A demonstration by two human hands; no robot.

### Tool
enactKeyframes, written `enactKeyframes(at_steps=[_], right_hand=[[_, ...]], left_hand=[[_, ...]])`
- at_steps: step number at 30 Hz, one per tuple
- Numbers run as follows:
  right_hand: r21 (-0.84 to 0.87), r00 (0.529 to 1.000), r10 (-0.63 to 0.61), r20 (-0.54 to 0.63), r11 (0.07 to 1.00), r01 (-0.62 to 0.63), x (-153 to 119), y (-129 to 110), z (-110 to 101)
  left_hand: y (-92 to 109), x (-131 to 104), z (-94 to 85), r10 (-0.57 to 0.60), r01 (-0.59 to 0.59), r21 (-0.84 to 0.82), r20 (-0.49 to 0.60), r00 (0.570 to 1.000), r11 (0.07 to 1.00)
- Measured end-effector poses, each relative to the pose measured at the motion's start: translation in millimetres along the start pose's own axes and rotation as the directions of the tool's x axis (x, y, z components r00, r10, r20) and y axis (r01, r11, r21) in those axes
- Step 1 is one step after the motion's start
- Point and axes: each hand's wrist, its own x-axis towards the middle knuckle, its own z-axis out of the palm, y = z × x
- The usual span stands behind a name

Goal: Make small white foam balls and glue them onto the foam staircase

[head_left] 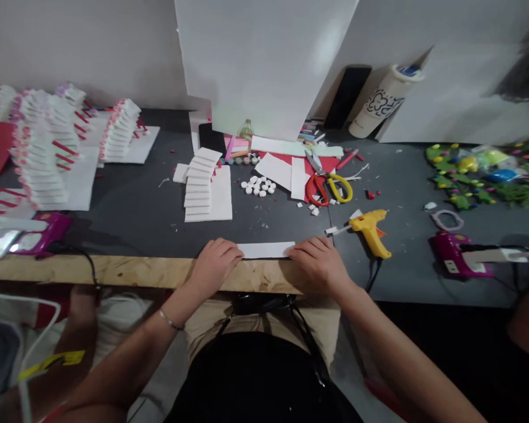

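A narrow white strip point(267, 250), of foam board or stiff paper, lies level at the table's front edge. My left hand point(217, 262) is closed on its left end, fingertips curled over it. The right end is pinched by my right hand point(321, 262); the thumbs are mostly hidden. Beyond the strip stands a small stepped stack of white pieces point(199, 185) on a white base point(221, 194). Right of that stack is a pile of small white balls point(258, 187). Scissors point(328, 181) with red and yellow handles lie past my right hand, and a yellow glue gun point(372, 232) is beside it.
Several finished-looking white stepped models point(119, 132) fill the left side. Purple power strips point(461, 255) with cords sit at both sides. A white tumbler point(381, 103) and a black phone point(348, 97) lean at the back. Green decorations point(452, 170) lie far right. Other people sit on both sides.
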Motion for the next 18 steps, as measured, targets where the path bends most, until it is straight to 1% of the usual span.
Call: enactKeyframes(at_steps=[2, 4, 7, 9, 12, 18], right_hand=[[0.072, 0.991, 0.133, -0.027, 0.989, -0.131, -6, 0, 4], [0.154, 0.967, 0.252, -0.036, 0.958, -0.243, -8, 0, 7], [0.209, 0.932, 0.363, -0.020, 0.913, -0.351, -6, 0, 9], [0.187, 0.913, 0.408, -0.018, 0.898, -0.398, -3, -3, 10], [0.133, 0.896, 0.445, -0.015, 0.889, -0.439, 1, -8, 9], [0.064, 0.892, 0.449, -0.058, 0.893, -0.446, 2, -11, 11]], left_hand=[[2, -1, 2.0, -0.126, 0.126, -0.063, 0.002, 0.992, 0.990], [4, 0, 2.0, -0.224, 0.224, -0.109, 0.012, 0.974, 0.968], [5, 2, 1.4, -0.323, 0.323, -0.126, 0.023, 0.946, 0.938], [6, 3, 1.5, -0.359, 0.358, -0.113, 0.005, 0.933, 0.927], [7, 3, 2.4, -0.387, 0.383, -0.094, -0.027, 0.922, 0.919], [7, 4, 4.7, -0.400, 0.393, -0.103, -0.059, 0.914, 0.914]])
